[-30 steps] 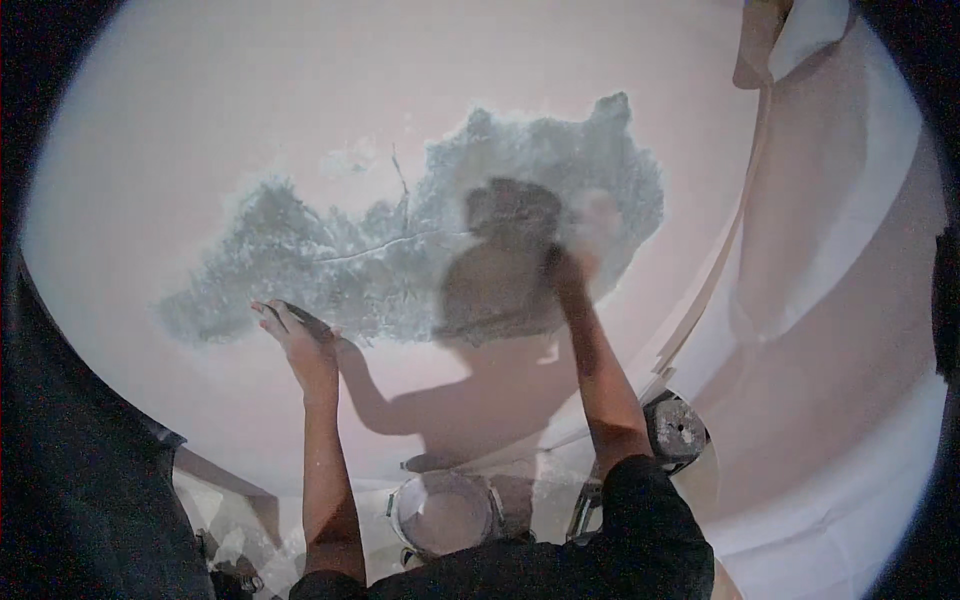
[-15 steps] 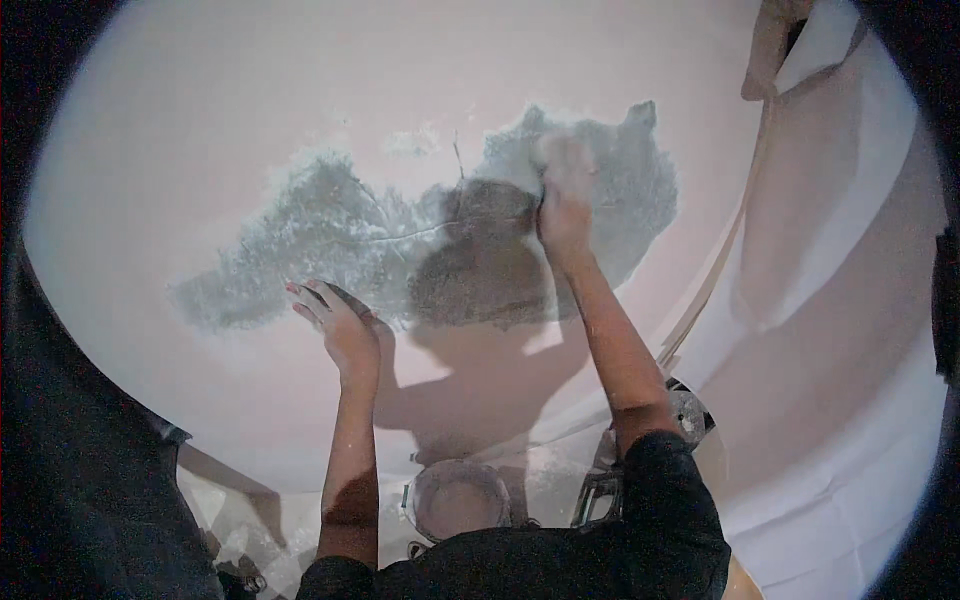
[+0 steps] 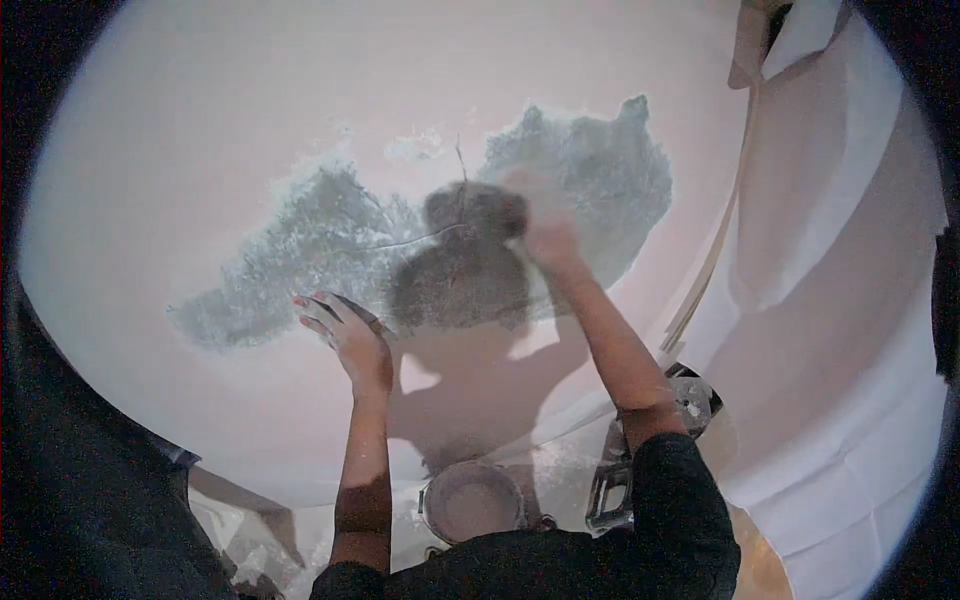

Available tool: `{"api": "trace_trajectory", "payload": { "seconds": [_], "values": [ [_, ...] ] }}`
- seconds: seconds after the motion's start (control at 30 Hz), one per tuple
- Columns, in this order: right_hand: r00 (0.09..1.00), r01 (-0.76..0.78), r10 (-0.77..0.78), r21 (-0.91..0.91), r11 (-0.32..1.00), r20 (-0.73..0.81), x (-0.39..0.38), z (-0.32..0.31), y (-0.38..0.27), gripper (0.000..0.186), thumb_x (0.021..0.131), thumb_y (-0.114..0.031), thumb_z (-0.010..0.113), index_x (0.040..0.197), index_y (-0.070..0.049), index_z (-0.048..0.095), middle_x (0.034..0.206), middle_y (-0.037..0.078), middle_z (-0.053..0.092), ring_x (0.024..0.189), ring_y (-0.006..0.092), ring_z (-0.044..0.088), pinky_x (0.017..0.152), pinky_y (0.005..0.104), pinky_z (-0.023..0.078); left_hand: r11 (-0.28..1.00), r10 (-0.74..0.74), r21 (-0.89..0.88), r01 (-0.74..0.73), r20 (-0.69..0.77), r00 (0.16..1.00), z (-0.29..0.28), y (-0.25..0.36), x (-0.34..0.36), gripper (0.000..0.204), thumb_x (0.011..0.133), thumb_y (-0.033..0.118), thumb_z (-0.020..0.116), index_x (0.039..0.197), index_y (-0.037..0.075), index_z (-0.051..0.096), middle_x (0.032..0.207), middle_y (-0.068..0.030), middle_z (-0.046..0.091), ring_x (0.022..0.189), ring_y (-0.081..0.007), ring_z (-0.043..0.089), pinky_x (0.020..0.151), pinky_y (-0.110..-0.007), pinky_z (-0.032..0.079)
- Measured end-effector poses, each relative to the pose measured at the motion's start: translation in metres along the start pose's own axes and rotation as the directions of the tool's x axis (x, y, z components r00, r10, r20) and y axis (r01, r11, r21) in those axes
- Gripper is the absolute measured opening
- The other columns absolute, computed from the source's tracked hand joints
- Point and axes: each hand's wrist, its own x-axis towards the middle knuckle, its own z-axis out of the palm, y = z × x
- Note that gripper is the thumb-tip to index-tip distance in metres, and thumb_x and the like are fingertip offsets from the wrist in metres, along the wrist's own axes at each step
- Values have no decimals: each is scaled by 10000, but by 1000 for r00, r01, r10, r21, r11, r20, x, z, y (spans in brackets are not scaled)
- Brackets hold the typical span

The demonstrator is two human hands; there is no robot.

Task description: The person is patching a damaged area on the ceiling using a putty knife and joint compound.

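Observation:
In front of me is a pale pink wall with a wide, irregular grey patch of rough surface. A thin crack runs across the patch's middle. My left hand lies against the wall at the patch's lower left edge, fingers stretched out and nothing in it. Over the patch, right of centre, my right hand is smeared by motion. Its fingers are too blurred to show their shape, or whether anything is in them. The shadow of my head and shoulders darkens the patch's middle.
Below the wall, close to my body, stands a round bucket. Beside my right arm are a dusty dark object and a dark frame-like item. White sheeting hangs along the right; dark material borders the left.
My right hand has swept down and left over the grey patch. My left hand stays against the wall, at nearly the same place. The view has shifted slightly.

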Motion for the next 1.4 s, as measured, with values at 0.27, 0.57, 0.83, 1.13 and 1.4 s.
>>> {"api": "trace_trajectory", "payload": {
  "seconds": [0.27,0.57,0.83,1.13,1.4],
  "values": [
    [915,254,-287,-150,956,-285,-74,15,11,393,918,-192,503,1287,-58,486,1304,135,523,1175,210,500,984,338,381,999,-10,-39,8,-54,998,-6,-6,-7,965,742,35,703,1438,-81,45,1502,-319,-38,1350,-573,23,1129,-555,165],
    [986,-21,-16,-219,975,-164,-119,70,-25,473,954,-218,471,1392,-58,391,1424,182,371,1336,334,310,1126,402,196,977,99,-175,-118,-113,989,-32,-10,-16,922,745,134,730,1455,-38,166,1513,-310,41,1385,-510,78,1131,-505,182],
    [630,202,-307,-230,952,-714,-72,-12,-25,559,921,-204,497,1419,-17,326,1454,187,344,1365,300,296,1142,391,176,885,24,-464,-32,-23,999,-60,-89,-16,545,791,137,702,1286,-6,525,1473,-275,277,1366,-403,293,1070,-464,328],
    [740,581,-672,-460,671,-45,-103,183,-118,379,925,-300,488,1168,-19,564,1263,196,544,1124,342,544,866,493,455,926,114,-352,-139,-92,989,-101,-138,3,523,782,122,704,1271,32,542,1486,-262,259,1369,-414,281,1077,-472,315],
    [547,287,-651,-612,737,-527,-87,225,-115,387,843,-206,568,1154,24,574,1140,217,579,1049,293,568,913,447,443,936,91,-334,-109,-70,993,-104,-174,5,523,785,100,687,1275,12,526,1495,-253,245,1373,-398,282,1083,-467,311]
  ]
}}
